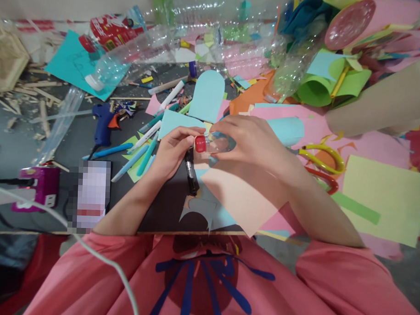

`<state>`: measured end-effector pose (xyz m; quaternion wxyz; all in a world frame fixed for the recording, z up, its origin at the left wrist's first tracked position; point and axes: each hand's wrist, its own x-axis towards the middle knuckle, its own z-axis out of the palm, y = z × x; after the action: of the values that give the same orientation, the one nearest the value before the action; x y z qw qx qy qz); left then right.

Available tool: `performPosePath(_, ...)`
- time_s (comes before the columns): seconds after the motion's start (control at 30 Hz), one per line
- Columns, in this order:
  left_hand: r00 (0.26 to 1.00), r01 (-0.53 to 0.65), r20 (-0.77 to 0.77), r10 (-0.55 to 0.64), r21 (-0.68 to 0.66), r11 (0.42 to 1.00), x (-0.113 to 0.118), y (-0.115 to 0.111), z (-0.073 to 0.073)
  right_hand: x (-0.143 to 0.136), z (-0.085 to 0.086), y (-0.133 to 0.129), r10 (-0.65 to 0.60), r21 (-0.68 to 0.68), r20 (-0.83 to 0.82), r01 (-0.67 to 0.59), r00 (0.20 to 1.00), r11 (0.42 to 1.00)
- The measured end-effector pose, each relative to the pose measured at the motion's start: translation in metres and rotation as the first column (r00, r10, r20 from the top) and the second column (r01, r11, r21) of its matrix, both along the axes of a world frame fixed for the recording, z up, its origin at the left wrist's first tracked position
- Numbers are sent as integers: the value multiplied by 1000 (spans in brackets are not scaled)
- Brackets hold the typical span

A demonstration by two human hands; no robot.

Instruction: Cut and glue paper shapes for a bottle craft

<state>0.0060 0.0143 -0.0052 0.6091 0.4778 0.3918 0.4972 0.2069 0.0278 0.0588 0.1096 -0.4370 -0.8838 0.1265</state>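
Observation:
A small clear plastic bottle (218, 143) lies sideways between my hands, its red cap (200, 143) pointing left. Curved around the bottle's body from the right is my right hand (250, 140), thumb below and fingers above. The thumb and fingertips of my left hand (174, 151) close at the red cap; the far fingers are partly hidden. Under the cap a black marker (191, 173) lies on the dark table (160, 206). A peach paper sheet (243, 195) spreads below my right hand, and light blue paper pieces (208, 95) lie just beyond the bottle.
Several markers (130, 161), a blue glue gun (103, 124) and a phone (93, 195) lie left. Yellow-handled scissors (323, 159) and a cardboard tube (380, 99) are right. Clear plastic bottles (131, 58) and paper scraps crowd the back. A white cable (99, 254) crosses front left.

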Motion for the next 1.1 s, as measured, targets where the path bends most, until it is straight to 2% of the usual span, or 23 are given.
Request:
performPosePath(0.17,986,91,151,-71,-130,987,7,-5,4,1,4,-6,34,7,-61,-34,998,999)
performPosePath(0.3,985,91,161,-60,-192,977,10,-8,3,0,3,-9,42,10,-71,-42,997,999)
performPosePath(0.6,979,168,145,-147,-151,974,9,-11,0,-2,0,-12,30,17,-75,-29,997,999)
performPosePath(0.97,991,126,57,-120,-117,985,7,-11,-14,2,4,-11,23,2,-125,-23,992,1000)
performPosePath(1.1,992,97,102,-79,-189,977,6,-10,-18,2,5,-12,27,-3,-129,-28,991,1000)
